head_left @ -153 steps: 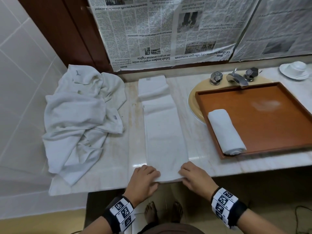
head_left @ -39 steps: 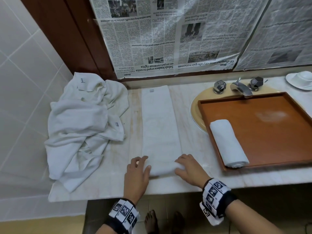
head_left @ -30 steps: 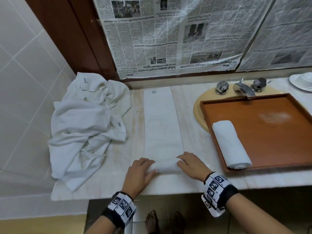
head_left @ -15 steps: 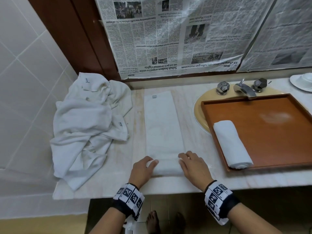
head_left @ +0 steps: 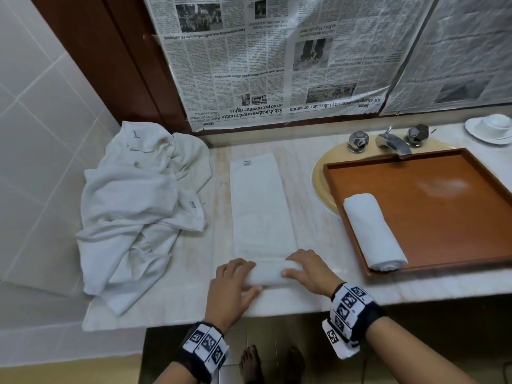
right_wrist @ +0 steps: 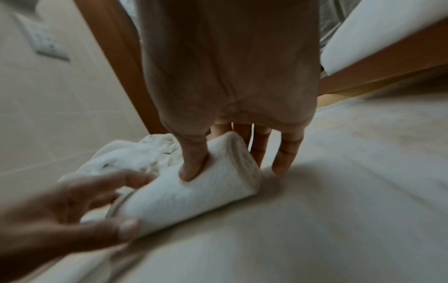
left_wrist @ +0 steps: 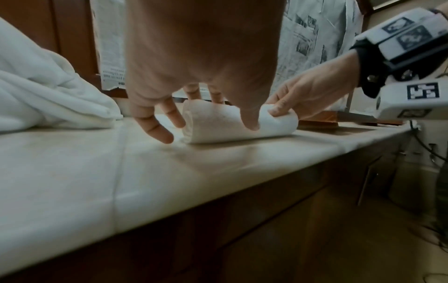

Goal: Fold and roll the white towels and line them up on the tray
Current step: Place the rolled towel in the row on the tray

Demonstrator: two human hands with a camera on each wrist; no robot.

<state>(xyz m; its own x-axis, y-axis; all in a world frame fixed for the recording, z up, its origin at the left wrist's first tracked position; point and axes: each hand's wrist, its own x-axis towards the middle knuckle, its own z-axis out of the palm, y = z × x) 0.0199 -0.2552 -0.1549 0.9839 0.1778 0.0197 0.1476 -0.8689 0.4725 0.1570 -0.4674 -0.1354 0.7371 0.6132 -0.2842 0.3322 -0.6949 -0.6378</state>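
Note:
A long folded white towel strip [head_left: 259, 206] lies on the marble counter [head_left: 177, 300], running away from me. Its near end is wound into a short roll [head_left: 270, 274] [left_wrist: 218, 122] [right_wrist: 194, 195]. My left hand [head_left: 235, 282] grips the roll's left end, thumb on the near side and fingers over the far side. My right hand [head_left: 306, 268] grips the right end the same way, its thumb [right_wrist: 192, 164] pressed into the cloth. A finished rolled towel [head_left: 372, 231] lies at the left side of the brown tray [head_left: 457, 239].
A heap of loose white towels [head_left: 138, 212] fills the counter's left end against the tiled wall. The tray sits over a yellow basin with a chrome faucet [head_left: 393, 139]. A white cup and saucer [head_left: 491, 128] stand far right. Newspaper covers the wall behind.
Both hands have rolled the near end of the strip away from me. The roll is thicker and the flat part shorter than a second ago.

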